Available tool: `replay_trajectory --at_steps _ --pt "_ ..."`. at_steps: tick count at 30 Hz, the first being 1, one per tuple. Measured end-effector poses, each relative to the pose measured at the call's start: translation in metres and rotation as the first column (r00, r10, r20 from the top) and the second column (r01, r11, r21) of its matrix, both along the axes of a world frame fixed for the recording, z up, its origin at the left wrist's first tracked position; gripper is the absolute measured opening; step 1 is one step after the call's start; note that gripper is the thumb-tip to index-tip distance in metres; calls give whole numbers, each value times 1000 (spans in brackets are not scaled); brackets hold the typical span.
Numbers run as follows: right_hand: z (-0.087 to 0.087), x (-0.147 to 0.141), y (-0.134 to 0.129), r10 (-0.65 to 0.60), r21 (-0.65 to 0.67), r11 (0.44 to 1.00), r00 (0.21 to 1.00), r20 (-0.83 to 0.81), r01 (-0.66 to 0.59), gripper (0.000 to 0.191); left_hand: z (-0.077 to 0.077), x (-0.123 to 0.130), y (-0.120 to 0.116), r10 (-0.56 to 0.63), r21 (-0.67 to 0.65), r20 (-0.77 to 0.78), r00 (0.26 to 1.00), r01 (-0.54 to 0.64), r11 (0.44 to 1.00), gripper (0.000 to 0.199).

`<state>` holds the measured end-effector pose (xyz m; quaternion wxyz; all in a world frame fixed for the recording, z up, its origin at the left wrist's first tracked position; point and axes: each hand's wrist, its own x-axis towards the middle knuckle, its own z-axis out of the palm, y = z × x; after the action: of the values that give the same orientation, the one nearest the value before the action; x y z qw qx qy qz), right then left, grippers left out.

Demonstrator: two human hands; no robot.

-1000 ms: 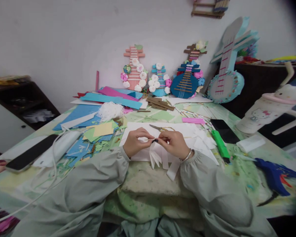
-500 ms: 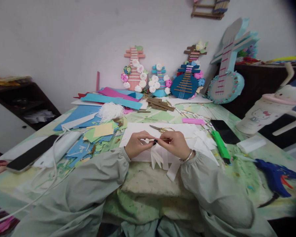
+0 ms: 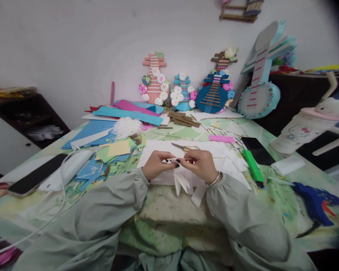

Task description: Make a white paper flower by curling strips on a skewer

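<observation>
Both hands pinch close together: the left hand and the right hand each hold what looks like one thin stick between thumb and fingers, its far end poking out to the right of the grip. Cut white paper hangs in points just below the fingertips; whether it is fixed to the stick is hidden. A loose paper strip lies below and to the right. Just beyond the grip are scissors on a white sheet; a green-handled tool lies farther right, with a blue glue gun past it. The step in hand seems to be working the paper at the stick; the next move calls for a light, steady pinch that keeps the points uncrushed.
</observation>
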<state>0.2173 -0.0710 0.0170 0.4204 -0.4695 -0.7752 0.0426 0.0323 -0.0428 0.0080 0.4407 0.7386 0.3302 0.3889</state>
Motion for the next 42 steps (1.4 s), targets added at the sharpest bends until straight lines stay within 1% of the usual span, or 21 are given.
replay_trajectory --at_steps 4,11,18,21,24,28,31,34,37,42 --pt "1 -1 -1 2 5 1000 998 -59 -2 26 0 1 -1 8 -1 29 1000 -8 1000 16" --pt "1 1 0 24 -46 999 996 -89 -28 25 1 1 -3 7 37 22 1000 -7 999 15" --pt "2 5 1 61 -59 996 993 -99 -67 26 2 1 -6 -27 -57 62 998 30 998 24" --pt "2 5 1 68 -47 996 993 -98 -73 26 2 1 -6 -52 -56 76 996 57 997 25" --pt "3 5 1 64 -28 997 994 -92 -67 25 2 1 -5 -62 -10 81 995 63 998 25" --pt "4 5 2 62 -7 998 996 -68 -62 25 1 2 -6 -38 64 84 996 33 997 28" --pt "4 5 2 68 4 998 996 -55 -68 25 0 3 -7 -14 135 102 995 0 991 26" --pt "5 6 1 86 10 996 995 -52 -86 27 -1 3 -8 1 222 130 991 -30 975 23" --pt "6 8 0 132 -6 991 990 -48 -132 28 -1 4 -9 16 301 133 991 -56 952 20" --pt "8 11 0 181 -65 982 983 18 -180 26 3 3 -9 40 378 100 994 -75 923 17"
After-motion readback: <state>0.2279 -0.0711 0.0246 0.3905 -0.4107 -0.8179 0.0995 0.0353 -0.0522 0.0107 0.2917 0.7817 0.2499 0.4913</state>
